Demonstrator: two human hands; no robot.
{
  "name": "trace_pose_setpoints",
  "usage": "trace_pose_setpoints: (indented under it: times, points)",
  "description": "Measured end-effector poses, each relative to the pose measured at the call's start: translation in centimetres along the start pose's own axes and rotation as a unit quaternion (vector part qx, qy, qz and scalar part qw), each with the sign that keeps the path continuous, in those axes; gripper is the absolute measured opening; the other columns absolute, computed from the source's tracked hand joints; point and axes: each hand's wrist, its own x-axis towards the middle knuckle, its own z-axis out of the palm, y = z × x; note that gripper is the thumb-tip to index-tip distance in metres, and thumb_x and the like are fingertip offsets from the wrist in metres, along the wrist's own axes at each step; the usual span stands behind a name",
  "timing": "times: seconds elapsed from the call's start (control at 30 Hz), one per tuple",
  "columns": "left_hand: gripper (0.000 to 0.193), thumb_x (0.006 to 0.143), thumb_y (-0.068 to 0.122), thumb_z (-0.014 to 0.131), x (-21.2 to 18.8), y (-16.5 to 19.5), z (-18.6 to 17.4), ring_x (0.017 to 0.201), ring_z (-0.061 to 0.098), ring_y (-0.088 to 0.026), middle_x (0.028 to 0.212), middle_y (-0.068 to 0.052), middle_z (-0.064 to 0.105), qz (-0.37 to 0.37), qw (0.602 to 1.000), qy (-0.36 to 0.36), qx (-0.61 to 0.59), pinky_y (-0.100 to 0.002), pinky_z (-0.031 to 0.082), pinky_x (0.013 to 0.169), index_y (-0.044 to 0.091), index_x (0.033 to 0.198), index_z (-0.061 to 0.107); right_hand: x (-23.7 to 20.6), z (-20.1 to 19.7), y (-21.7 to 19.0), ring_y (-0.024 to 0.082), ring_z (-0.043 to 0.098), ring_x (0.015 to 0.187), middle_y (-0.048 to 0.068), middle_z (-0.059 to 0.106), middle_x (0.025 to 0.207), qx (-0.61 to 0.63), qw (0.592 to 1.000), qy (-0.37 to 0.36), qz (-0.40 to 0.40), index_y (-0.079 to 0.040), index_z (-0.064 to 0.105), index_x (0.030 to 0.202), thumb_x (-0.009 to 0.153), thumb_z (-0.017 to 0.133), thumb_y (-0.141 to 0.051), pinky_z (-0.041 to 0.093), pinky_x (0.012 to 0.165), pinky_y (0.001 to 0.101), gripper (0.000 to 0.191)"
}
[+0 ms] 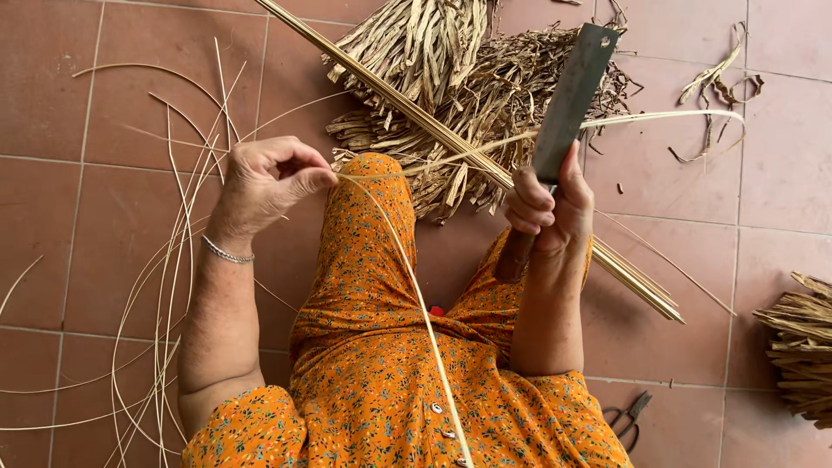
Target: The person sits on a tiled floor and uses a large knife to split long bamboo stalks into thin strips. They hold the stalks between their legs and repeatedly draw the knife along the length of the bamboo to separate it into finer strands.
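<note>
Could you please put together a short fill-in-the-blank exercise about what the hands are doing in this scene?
1. The right hand grips a broad-bladed ____ with its blade pointing away from the body.
2. The left hand pinches a thin pale strip that runs down over the person's ____ dress.
3. A silver ____ sits on the left wrist.
4. A pair of scissors lies on the tiled ____ by the right elbow.

Missing words: knife; orange; bracelet; floor
</note>
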Motion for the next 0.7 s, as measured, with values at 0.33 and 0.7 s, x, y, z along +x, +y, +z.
trace_pose_setpoints:
  times: [0.33,0.7]
  points:
    - [0.028,0.087,0.034,0.085,0.6,-5.9,-1.1,0.068,0.054,0.001,0.075,0.007,0.066,-0.058,0.998,0.027,0.004,-0.016,0.044,0.059,0.008,0.091,0.077,1.6,-5.0,-1.7,0.005,0.039,0.047,-0.001,0.047,0.066,0.032,0.995,0.09,-0.013,-0.014,0.055,0.137,0.115,0.038,-0.051,0.04,0.042,0.0219,0.046]
    - [0.021,0.087,0.028,0.081,1.1,-9.4,-0.8,0.074,0.062,0.0,0.082,0.006,0.074,-0.101,0.992,-0.015,-0.068,-0.017,0.051,0.067,0.008,0.096,0.079,3.6,-6.5,-3.8,0.005,0.037,0.047,-0.003,0.043,0.065,0.011,0.979,0.199,-0.052,-0.017,0.048,0.117,0.112,0.045,-0.051,0.035,0.04,0.0199,0.035]
